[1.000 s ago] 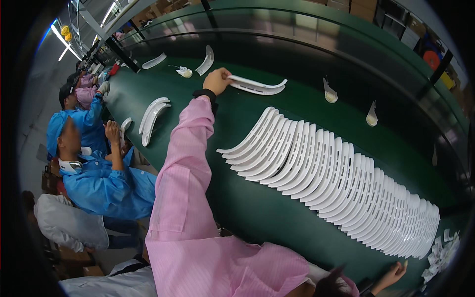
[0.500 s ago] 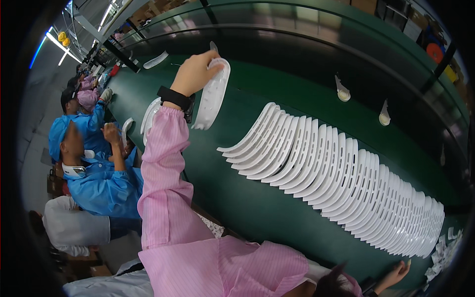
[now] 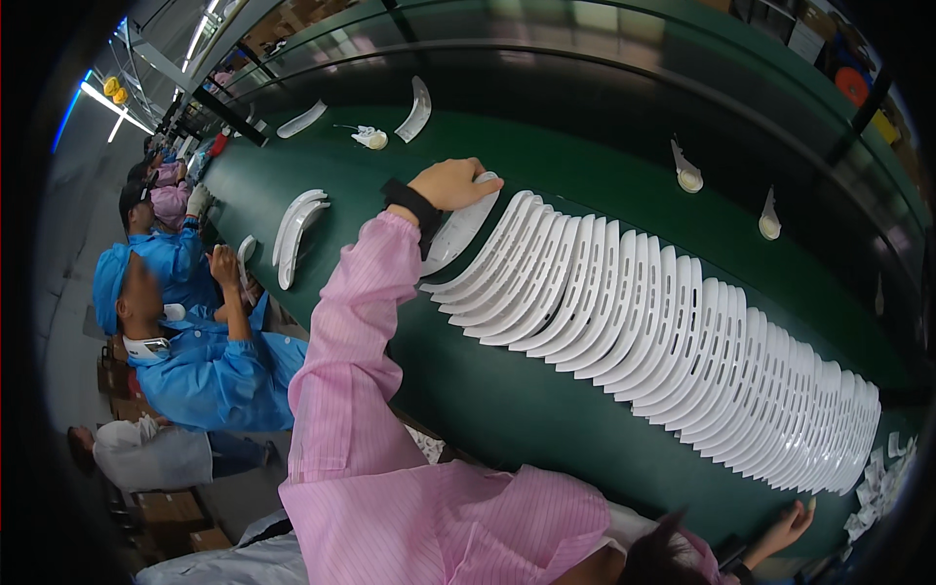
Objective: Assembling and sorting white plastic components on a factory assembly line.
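Note:
My left hand (image 3: pixel 451 185), in a pink striped sleeve with a black wristband, grips the upper end of a curved white plastic piece (image 3: pixel 466 226). That piece is tilted beside the left end of a long row of similar slotted white curved pieces (image 3: pixel 643 331), which lean on one another across the green table. My hand and wrist hide part of the held piece. At the lower right, beyond the row's near end, my right hand (image 3: pixel 788 529) rests low by the table's edge, fingers partly spread; I make out nothing held in it.
Nested white curved pieces (image 3: pixel 295 237) lie left of my arm; single ones (image 3: pixel 416 109) lie farther back. Small white parts with round cups (image 3: pixel 687 177) lie along the far side. Small white scraps (image 3: pixel 882 487) are heaped at right. Co-workers in blue (image 3: pixel 195 361) sit at left.
My left hand has moved right and nearer with the white curved piece, bringing it beside the row's left end. A cupped part and another curved piece at the back are now uncovered.

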Demonstrator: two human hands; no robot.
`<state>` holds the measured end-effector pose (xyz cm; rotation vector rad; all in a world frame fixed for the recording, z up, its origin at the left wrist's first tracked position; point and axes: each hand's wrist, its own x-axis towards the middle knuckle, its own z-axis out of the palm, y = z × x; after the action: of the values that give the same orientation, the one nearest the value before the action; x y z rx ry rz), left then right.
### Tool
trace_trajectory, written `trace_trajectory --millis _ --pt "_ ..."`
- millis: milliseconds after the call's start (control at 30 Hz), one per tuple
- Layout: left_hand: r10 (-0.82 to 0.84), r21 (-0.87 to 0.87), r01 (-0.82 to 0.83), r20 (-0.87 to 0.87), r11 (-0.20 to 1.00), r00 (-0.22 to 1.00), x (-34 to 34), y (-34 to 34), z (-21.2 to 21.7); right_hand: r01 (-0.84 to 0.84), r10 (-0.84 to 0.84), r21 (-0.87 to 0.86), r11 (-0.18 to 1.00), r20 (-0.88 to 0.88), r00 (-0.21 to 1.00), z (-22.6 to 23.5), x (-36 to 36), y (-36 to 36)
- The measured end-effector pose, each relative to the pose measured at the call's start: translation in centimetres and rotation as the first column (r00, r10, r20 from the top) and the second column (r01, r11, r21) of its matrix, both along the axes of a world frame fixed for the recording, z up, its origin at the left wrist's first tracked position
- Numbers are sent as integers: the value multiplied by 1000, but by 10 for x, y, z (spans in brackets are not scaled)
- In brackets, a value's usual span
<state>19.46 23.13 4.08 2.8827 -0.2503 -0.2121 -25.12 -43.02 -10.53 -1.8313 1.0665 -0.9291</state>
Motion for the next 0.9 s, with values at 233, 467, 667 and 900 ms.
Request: trace_trajectory --millis 233,467,667,900 --pt "47 -80 -73 -298 994 954 -60 22 12 7 -8 -69 998 -26 1000 12 6 12" --pt "-111 -365 -30 -361 931 926 -82 2 24 6 -11 -67 998 -75 997 18 10 11" --pt "144 -250 -245 -361 937 921 -2 58 19 -113 117 -143 983 14 993 15 17 12" --pt "338 -64 -334 282 940 898 134 104 -48 -27 32 -109 994 51 998 42 7 34"
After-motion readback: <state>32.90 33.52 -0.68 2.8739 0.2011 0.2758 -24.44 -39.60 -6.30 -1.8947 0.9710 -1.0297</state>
